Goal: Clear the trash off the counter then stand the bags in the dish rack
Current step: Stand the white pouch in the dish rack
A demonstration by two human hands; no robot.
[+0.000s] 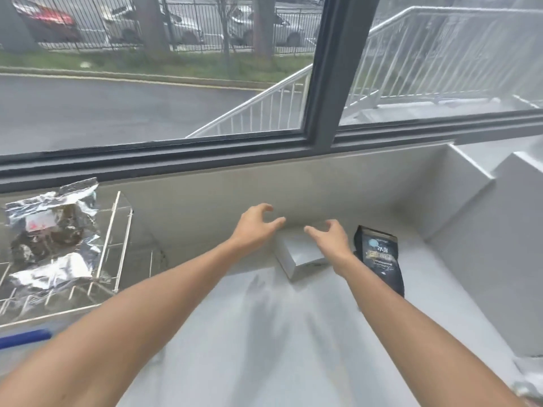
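Observation:
A small white box (299,254) lies on the pale counter (293,333) near the back wall. My left hand (254,223) hovers just left of and above it, fingers spread and curled. My right hand (332,237) hangs over its right side, also open. Neither hand touches the box as far as I can tell. A black printed bag (380,259) lies flat to the right of the box, partly behind my right forearm. A silver foil bag (53,230) stands in the wire dish rack (117,239) at the left.
A dark-framed window (323,83) runs along the back above a low wall. The counter meets a white side wall (484,245) on the right. A blue strip (23,339) shows at the left edge. Something crumpled and pale (529,380) sits at the bottom right corner.

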